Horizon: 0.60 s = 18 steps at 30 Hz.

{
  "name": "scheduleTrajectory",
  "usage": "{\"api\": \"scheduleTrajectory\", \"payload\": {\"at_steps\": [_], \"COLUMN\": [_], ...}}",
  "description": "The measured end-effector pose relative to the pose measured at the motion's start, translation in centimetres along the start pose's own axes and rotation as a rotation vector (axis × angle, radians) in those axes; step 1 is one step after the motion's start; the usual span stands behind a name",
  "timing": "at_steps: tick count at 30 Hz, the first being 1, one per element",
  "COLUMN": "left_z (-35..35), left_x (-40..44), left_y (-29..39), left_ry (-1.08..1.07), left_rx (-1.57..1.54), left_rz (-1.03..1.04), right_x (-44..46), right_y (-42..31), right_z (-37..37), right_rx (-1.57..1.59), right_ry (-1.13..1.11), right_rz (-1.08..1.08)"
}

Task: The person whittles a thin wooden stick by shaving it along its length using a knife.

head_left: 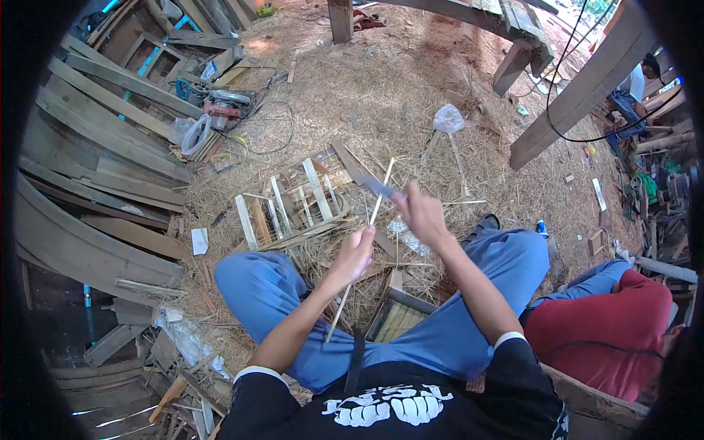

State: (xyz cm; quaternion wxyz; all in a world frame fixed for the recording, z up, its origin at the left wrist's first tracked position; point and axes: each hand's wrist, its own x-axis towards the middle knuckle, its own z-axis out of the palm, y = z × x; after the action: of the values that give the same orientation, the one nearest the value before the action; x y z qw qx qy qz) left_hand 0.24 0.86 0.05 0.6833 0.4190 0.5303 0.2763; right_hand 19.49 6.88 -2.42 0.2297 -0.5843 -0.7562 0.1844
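My left hand (354, 255) is closed around a thin pale wooden strip (382, 188), which slants from above the fist down toward my lap. My right hand (424, 218) is closed on the handle of a knife. The knife's blade (375, 185), slightly blurred, crosses the upper part of the strip; whether it touches is hard to tell. Beyond my left hand a small slatted wooden frame (284, 207) lies on the shavings. Between my legs sits a wooden box (378, 323) with pale strips in it.
Shavings cover the ground (352, 95). Planks (110, 81) and a power saw (222, 106) with cables lie at the left. A plastic bag (449, 118) is ahead, a wooden post (587, 84) at the right. One person in red (598, 330) sits close by; another (632, 92) is farther off.
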Motion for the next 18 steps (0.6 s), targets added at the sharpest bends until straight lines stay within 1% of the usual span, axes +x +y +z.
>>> {"api": "scheduleTrajectory", "payload": {"at_steps": [2, 3, 4, 6, 7, 8, 10, 11, 14, 15, 18], "left_z": [0.1, 0.0, 0.1, 0.0, -0.2, -0.3, 0.0, 0.1, -0.1, -0.2, -0.3], "left_x": [-0.4, -0.7, -0.9, -0.7, -0.4, -0.2, -0.1, -0.2, -0.2, -0.2, -0.4], "left_y": [0.4, 0.4, 0.4, -0.1, -0.3, -0.7, 0.1, 0.5, -0.7, -0.7, -0.2], "left_ry": [-0.01, -0.032, -0.056, -0.009, -0.001, 0.007, -0.015, -0.022, -0.017, -0.019, -0.015], "left_rx": [-0.051, -0.092, -0.136, -0.039, -0.016, 0.009, -0.046, -0.075, 0.028, 0.04, 0.043], "left_rz": [-0.02, -0.028, -0.034, 0.002, 0.008, 0.009, -0.025, -0.041, 0.049, 0.085, 0.001], "right_x": [1.0, 0.4, -0.7, -2.6, -2.4, -1.7, 0.5, 0.9, -1.8, -2.6, -0.3], "right_y": [1.3, 1.0, 0.1, -1.6, -1.2, -0.7, 0.7, 1.2, -1.0, -2.1, 0.0], "right_z": [0.6, 0.7, 0.6, 0.8, 1.1, 1.1, 0.7, 0.8, 0.9, 0.6, 0.4], "right_rx": [0.065, 0.083, 0.05, -0.018, 0.009, 0.038, 0.101, 0.083, 0.088, 0.074, -0.021], "right_ry": [0.16, 0.075, 0.04, -0.031, -0.036, 0.006, 0.086, 0.191, 0.048, 0.024, -0.009], "right_rz": [0.093, 0.139, 0.061, -0.088, -0.078, -0.016, 0.109, 0.106, -0.012, -0.11, 0.048]}}
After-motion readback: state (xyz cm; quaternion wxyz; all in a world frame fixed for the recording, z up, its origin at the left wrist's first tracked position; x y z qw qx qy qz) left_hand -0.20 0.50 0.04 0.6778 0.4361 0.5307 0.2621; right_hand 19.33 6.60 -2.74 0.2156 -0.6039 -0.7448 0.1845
